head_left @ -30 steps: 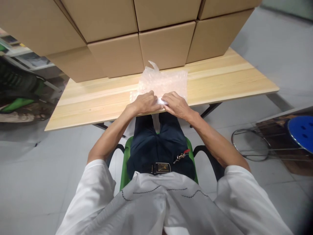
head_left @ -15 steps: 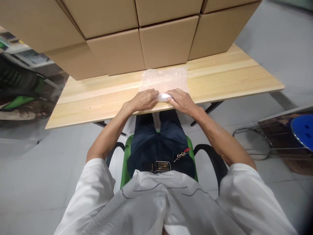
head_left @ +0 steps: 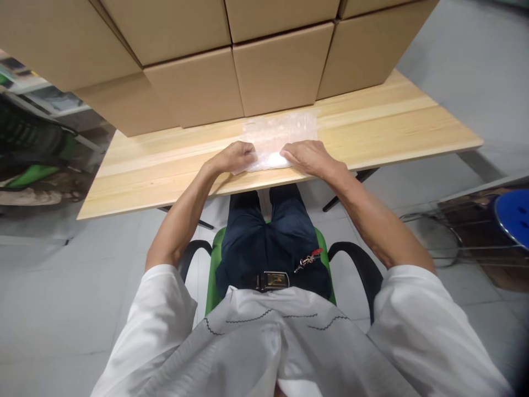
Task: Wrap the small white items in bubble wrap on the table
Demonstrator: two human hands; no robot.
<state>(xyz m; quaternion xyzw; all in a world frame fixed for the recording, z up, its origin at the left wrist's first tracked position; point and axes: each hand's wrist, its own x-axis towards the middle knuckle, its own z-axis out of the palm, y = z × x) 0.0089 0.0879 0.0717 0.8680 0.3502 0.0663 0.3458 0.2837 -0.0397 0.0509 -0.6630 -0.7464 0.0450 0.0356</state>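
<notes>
A sheet of clear bubble wrap [head_left: 281,129] lies on the wooden table in front of me. Its near end is folded over a small, shiny white item [head_left: 276,160], whose kind I cannot make out through the plastic. My left hand [head_left: 236,157] is closed at the left near corner of the wrap, fingers curled on its edge. On the other side, my right hand [head_left: 309,156] is closed at the right end of the white item, with thumb and fingers gripping the wrap there. The fingertips of both hands are partly hidden.
Stacked cardboard boxes [head_left: 281,69] stand along the back of the wooden table [head_left: 165,176]. I sit on a green chair [head_left: 215,270] with black armrests. A blue stool [head_left: 512,215] is at the right, and a dark chair [head_left: 33,132] at the left.
Both hands have moved slightly away from me. My left hand has shifted left, off the white item to the wrap's corner. The near end of the wrap now covers the item.
</notes>
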